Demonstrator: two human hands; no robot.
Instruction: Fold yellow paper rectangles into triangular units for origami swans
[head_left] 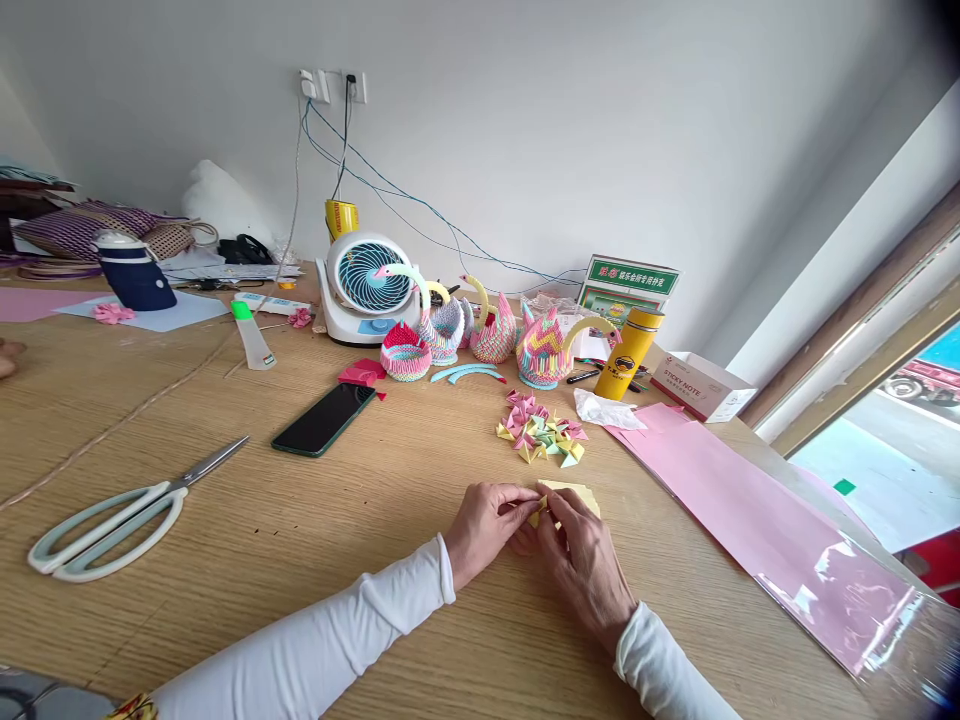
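Between my two hands is a small piece of folded yellow paper (541, 506), mostly covered by fingers. My left hand (487, 525) pinches it from the left with thumb and forefinger. From the right, my right hand (583, 560) grips the same piece. Yellow paper slips (589, 494) lie on the table just behind and under my right hand. Farther back is a loose pile of folded paper triangles (541, 430) in pink, yellow and pale green.
Scissors (142, 520) and a phone (324, 420) lie left. Behind stand paper swans (544, 355), a white fan (367, 285), a glue bottle (253, 338) and a yellow flask (630, 355). Pink paper sheets (750, 510) and a sticky note box (701, 385) are right. Another person's hand (10, 357) shows far left.
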